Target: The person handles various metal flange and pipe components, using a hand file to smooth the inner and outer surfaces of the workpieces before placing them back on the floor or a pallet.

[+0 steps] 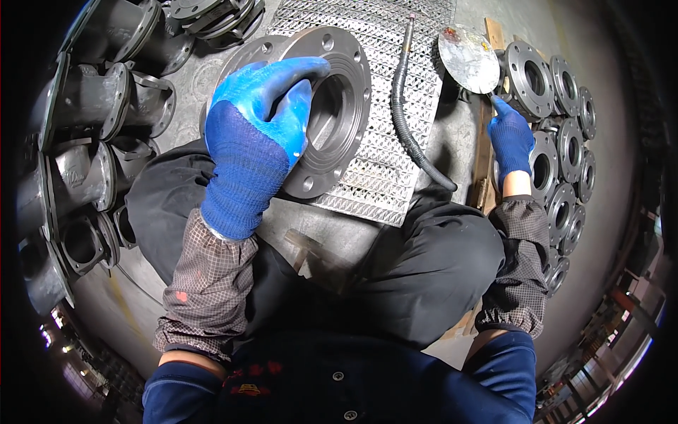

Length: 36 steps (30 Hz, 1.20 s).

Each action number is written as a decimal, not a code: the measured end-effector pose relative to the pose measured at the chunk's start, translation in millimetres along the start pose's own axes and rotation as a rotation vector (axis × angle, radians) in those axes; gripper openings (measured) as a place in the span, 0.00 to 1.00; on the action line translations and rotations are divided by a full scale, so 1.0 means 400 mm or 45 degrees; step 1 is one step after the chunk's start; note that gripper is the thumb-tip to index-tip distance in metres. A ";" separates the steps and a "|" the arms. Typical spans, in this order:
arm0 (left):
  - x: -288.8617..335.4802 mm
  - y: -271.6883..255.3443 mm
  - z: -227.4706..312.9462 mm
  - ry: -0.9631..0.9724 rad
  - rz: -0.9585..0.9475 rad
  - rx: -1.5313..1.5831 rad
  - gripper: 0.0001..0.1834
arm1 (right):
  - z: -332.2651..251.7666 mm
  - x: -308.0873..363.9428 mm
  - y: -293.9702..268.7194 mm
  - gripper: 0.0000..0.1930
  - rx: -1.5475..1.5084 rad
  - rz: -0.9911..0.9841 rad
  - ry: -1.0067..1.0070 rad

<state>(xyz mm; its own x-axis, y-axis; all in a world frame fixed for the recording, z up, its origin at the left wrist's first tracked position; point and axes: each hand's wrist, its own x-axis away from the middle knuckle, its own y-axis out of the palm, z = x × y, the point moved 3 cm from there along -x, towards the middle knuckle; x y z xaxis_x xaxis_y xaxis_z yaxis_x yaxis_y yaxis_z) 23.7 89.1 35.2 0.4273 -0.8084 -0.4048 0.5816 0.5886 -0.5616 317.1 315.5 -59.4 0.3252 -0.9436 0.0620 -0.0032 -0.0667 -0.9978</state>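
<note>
My left hand (261, 109), in a blue coated glove, is closed over a dark grey flanged pipe fitting (351, 92). The fitting stands on its side, with its bolt-holed front flange and round bore facing me. The thumb lies near the bore, and the index finger reaches across the flange face. Out to the right, my gloved right hand (511, 138) is closed at the lower edge of a tilted round grey disc (468, 60), which has mottled patches and a reddish mark. Some of its fingers are hidden.
A patterned metal plate (367, 194) lies under the fitting, with a dark ribbed hose (402, 120) across it. More flanged castings (81, 99) crowd the left. Stacked flanged parts (530, 78) stand at the right beside wooden boards (484, 166). My bent knees flank the plate's near edge.
</note>
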 end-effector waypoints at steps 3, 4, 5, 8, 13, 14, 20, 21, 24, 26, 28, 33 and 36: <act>0.001 -0.005 0.002 -0.002 -0.050 -0.018 0.10 | 0.011 0.003 0.008 0.21 -0.104 0.050 -0.032; 0.002 -0.011 0.004 0.000 -0.107 -0.058 0.11 | 0.005 0.007 0.011 0.21 -0.097 0.035 0.013; 0.000 -0.014 0.004 0.002 -0.135 -0.102 0.11 | -0.002 0.009 0.015 0.22 -0.089 0.020 0.056; -0.008 0.000 -0.005 -0.028 -0.040 0.137 0.11 | 0.060 0.017 0.121 0.24 -0.159 0.104 -0.135; -0.024 -0.028 0.009 0.058 -0.027 0.158 0.13 | 0.084 0.012 0.063 0.24 -0.453 -0.189 0.016; -0.020 -0.040 0.001 0.023 -0.030 0.096 0.13 | 0.072 0.023 0.038 0.25 -0.785 -0.344 0.176; -0.033 -0.016 -0.010 -0.135 -0.102 -0.143 0.11 | -0.108 0.133 -0.167 0.27 -1.020 -0.370 -0.308; -0.034 -0.014 -0.013 -0.162 -0.115 -0.191 0.11 | -0.156 0.152 -0.182 0.27 -1.002 -0.361 -0.417; -0.049 0.002 -0.018 -0.251 -0.158 -0.297 0.11 | -0.284 0.200 -0.216 0.27 -0.678 -0.201 -0.793; -0.062 0.008 -0.023 -0.323 -0.197 -0.376 0.11 | -0.331 0.204 -0.207 0.25 -0.512 -0.106 -0.897; -0.088 0.028 -0.015 -0.378 -0.251 -0.403 0.11 | -0.346 0.201 -0.211 0.24 -0.409 -0.027 -0.944; -0.148 0.037 -0.003 -0.227 -0.291 -0.454 0.12 | -0.372 0.187 -0.185 0.23 -0.324 0.063 -1.047; -0.146 0.039 -0.009 -0.077 -0.184 -0.425 0.11 | -0.374 0.172 -0.167 0.23 -0.279 0.005 -0.976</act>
<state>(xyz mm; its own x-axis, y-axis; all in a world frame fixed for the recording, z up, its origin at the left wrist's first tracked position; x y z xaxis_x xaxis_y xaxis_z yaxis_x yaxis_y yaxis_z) 5.1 145.5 47.5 0.4031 -0.8755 -0.2665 0.3855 0.4266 -0.8182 198.4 206.6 15.0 0.8843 -0.4636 -0.0554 -0.1660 -0.2012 -0.9654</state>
